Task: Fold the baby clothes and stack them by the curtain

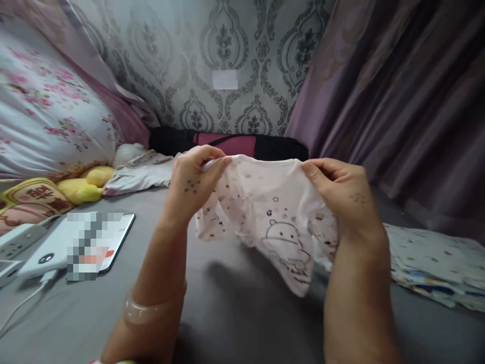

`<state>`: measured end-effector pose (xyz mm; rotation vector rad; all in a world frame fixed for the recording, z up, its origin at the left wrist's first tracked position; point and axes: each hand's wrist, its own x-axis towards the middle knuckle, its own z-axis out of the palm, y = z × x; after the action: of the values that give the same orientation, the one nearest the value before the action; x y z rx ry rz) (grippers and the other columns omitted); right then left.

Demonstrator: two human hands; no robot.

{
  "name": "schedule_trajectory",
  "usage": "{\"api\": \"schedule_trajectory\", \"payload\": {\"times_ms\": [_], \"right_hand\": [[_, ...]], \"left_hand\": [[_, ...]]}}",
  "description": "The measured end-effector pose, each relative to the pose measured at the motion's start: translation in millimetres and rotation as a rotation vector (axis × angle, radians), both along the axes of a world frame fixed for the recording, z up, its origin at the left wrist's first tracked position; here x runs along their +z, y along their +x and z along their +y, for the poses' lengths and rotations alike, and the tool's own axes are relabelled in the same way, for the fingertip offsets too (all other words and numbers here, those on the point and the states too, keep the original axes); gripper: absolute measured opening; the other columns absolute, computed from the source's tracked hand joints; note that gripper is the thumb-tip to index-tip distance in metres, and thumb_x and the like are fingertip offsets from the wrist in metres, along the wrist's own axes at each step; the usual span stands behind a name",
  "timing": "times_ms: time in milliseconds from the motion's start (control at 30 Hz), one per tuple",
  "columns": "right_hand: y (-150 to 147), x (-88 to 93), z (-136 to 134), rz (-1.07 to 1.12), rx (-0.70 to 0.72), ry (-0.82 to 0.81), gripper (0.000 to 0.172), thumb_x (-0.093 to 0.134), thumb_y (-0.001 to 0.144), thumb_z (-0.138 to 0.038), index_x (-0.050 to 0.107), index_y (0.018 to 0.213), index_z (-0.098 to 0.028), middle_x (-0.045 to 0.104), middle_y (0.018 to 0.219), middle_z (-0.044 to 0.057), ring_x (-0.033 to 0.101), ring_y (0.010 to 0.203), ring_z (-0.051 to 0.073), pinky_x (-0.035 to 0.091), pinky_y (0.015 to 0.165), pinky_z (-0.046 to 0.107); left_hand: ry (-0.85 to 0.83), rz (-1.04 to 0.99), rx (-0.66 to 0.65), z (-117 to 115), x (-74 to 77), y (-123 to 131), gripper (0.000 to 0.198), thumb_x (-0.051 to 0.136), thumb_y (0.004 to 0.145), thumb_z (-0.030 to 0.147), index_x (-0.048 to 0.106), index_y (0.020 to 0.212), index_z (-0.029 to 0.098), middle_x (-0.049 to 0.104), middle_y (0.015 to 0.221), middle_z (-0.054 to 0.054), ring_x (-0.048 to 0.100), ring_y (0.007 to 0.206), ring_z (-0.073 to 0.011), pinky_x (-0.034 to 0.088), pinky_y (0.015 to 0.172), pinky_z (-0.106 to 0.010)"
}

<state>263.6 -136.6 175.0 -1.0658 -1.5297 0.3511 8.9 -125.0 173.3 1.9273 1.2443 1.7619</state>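
Observation:
A small pale pink baby garment [273, 212] with a cartoon animal print hangs in the air above a grey bed sheet [235, 308]. My left hand [195, 179] pinches its upper left edge, fingers closed on the cloth. My right hand [341, 192] grips the upper right edge in the same way. The lower part of the garment droops between my forearms. A pale bangle [146, 311] sits on my left wrist.
A stack of folded printed clothes [435, 268] lies at the right. At the left are a phone [113, 237], a white power bank [49, 253] with cable, and a power strip [18, 240]. A floral pillow [49, 116], yellow plush [81, 189], dark bolster [242, 144] and purple curtain [397, 101] lie behind.

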Motion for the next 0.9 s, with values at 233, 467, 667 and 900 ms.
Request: {"api": "schedule_trajectory", "payload": {"times_ms": [233, 467, 667, 900], "right_hand": [[5.0, -1.7, -4.9, 0.252, 0.161, -0.045, 0.027, 0.072, 0.075, -0.052, 0.073, 0.082, -0.026, 0.066, 0.067, -0.002, 0.053, 0.05, 0.01, 0.041, 0.043, 0.022], [8.1, -31.5, 39.3, -0.202, -0.087, -0.069, 0.026, 0.063, 0.083, -0.043, 0.075, 0.084, -0.02, 0.072, 0.079, 0.003, 0.064, 0.074, 0.018, 0.048, 0.065, 0.029], [15.0, -85.5, 74.2, -0.503, -0.144, -0.386, 0.021, 0.059, 0.085, -0.036, 0.076, 0.084, -0.023, 0.075, 0.085, 0.005, 0.066, 0.083, 0.021, 0.045, 0.072, 0.028], [0.9, -154.4, 90.4, -0.68, -0.24, -0.678, 0.026, 0.051, 0.092, -0.035, 0.073, 0.1, -0.024, 0.073, 0.102, 0.008, 0.065, 0.096, 0.021, 0.042, 0.074, 0.026]], "left_hand": [[-0.07, -0.218, -0.277, -7.1, 3.5, -2.5, 0.016, 0.069, 0.079, 0.035, 0.068, 0.083, 0.02, 0.06, 0.068, 0.002, 0.049, 0.055, -0.0077, 0.038, 0.05, -0.02], [-0.2, 0.222, 0.037, 45.8, -42.3, -1.6, 0.02, 0.062, 0.079, 0.035, 0.069, 0.077, 0.017, 0.063, 0.071, -0.001, 0.054, 0.069, -0.0134, 0.04, 0.061, -0.024], [-0.537, 0.393, 0.063, 88.5, -134.4, 8.3, 0.028, 0.052, 0.085, 0.036, 0.07, 0.09, 0.015, 0.069, 0.081, -0.006, 0.061, 0.08, -0.0193, 0.043, 0.07, -0.027], [-0.664, 0.722, 0.033, 91.0, -166.3, 12.5, 0.024, 0.05, 0.088, 0.031, 0.067, 0.101, 0.019, 0.072, 0.096, -0.01, 0.064, 0.091, -0.0227, 0.043, 0.074, -0.028]]}}
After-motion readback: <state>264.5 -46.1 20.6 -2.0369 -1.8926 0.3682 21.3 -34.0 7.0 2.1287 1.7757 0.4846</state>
